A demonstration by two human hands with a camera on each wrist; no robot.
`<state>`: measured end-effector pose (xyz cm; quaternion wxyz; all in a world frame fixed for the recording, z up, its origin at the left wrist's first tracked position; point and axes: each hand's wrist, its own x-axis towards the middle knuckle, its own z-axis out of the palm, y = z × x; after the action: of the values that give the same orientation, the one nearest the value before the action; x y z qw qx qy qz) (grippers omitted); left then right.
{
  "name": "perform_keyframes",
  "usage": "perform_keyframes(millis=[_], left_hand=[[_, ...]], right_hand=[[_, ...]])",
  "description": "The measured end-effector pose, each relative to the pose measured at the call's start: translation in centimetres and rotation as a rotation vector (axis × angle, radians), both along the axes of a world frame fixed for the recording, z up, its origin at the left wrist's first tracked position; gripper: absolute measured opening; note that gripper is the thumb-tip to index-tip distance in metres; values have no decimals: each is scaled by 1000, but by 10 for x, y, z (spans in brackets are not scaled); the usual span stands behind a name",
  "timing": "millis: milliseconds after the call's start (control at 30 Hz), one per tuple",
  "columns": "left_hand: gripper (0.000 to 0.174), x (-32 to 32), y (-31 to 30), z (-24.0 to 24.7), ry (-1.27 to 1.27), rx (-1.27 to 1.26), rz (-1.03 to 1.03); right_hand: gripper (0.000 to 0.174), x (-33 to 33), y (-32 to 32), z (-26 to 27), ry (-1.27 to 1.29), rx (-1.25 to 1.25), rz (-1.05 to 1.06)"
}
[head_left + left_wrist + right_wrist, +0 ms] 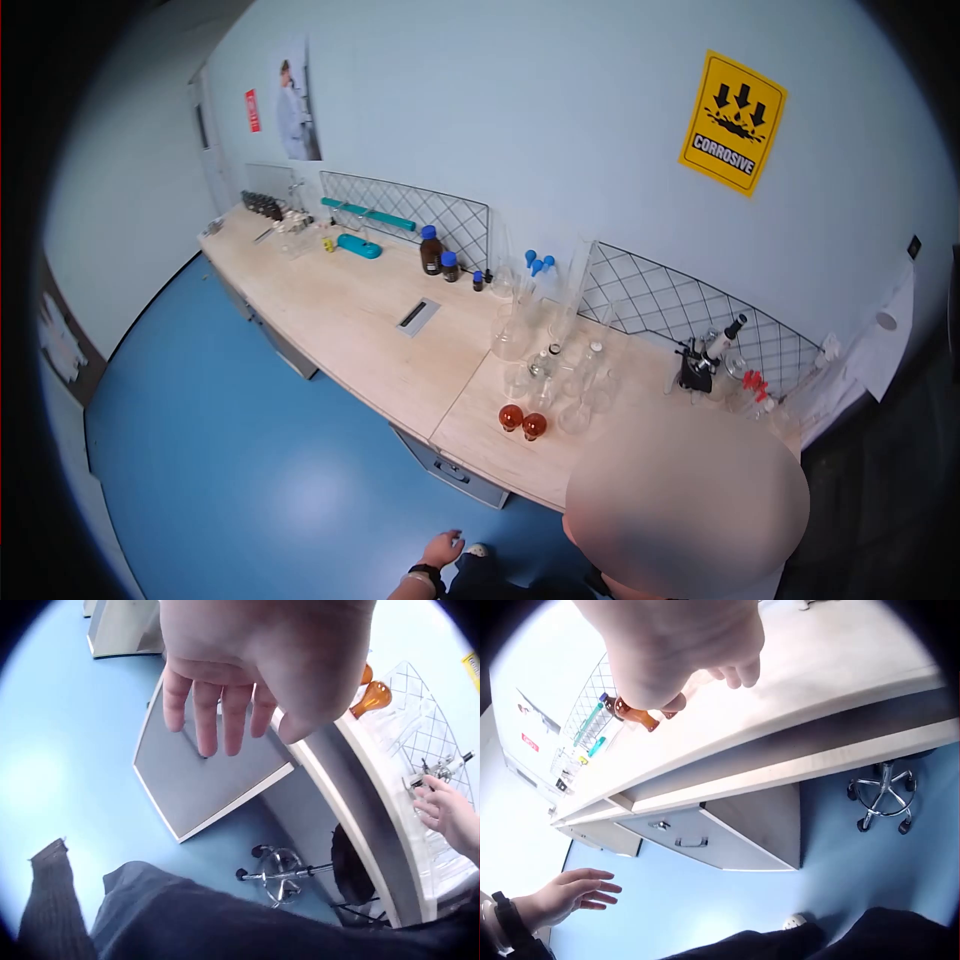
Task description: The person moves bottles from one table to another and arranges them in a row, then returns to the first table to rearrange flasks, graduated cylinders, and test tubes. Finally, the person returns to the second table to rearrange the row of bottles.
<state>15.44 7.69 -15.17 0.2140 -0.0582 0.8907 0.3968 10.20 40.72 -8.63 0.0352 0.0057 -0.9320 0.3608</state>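
Note:
My left hand (441, 549) hangs low in front of the bench, away from everything on it. Its fingers (234, 712) are relaxed and hold nothing in the left wrist view. Over the front part of the bench is my right hand (450, 817), fingers loosely spread with nothing in them; in the head view a large blurred shape (690, 500) covers that area. Two small round amber flasks (511, 416) stand side by side near the bench's front edge. Behind them is a cluster of clear glass flasks (575, 416) and bottles.
A black and white microscope (700, 365) stands at the right by a wire grid (690, 310). Brown bottles with blue caps (431, 252) and a teal stand base (359, 246) are farther left on the bench (350, 300). Under it are a drawer cabinet (712, 836) and a wheeled stool (885, 795).

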Motion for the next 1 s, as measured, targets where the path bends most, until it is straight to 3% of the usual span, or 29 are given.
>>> perform_keyframes(millis=[167,367,433,567,667,767,800,1000], left_hand=[[34,-83,-2,41,244,83,36],[34,-160,29,43,518,140,-26],[43,-176,43,50,438,136,18],[62,-211,62,64,162,153,43],[68,-234,70,55,151,118,43],[70,-257,81,55,147,144,36],[70,-264,87,48,302,251,68],[47,-281,97,44,370,128,15]], right_hand=[[56,-41,-32,9,-76,-14,-89],[50,-91,-42,-1,-197,-91,-124],[51,-109,-50,6,-318,-110,-146],[55,-140,-52,-33,-179,-147,-113],[49,-163,-58,-36,-272,-193,-120],[39,-177,-60,-21,-264,-261,-57],[35,-181,-63,-24,-275,-330,-102],[35,-187,-65,-26,-336,-308,-126]])
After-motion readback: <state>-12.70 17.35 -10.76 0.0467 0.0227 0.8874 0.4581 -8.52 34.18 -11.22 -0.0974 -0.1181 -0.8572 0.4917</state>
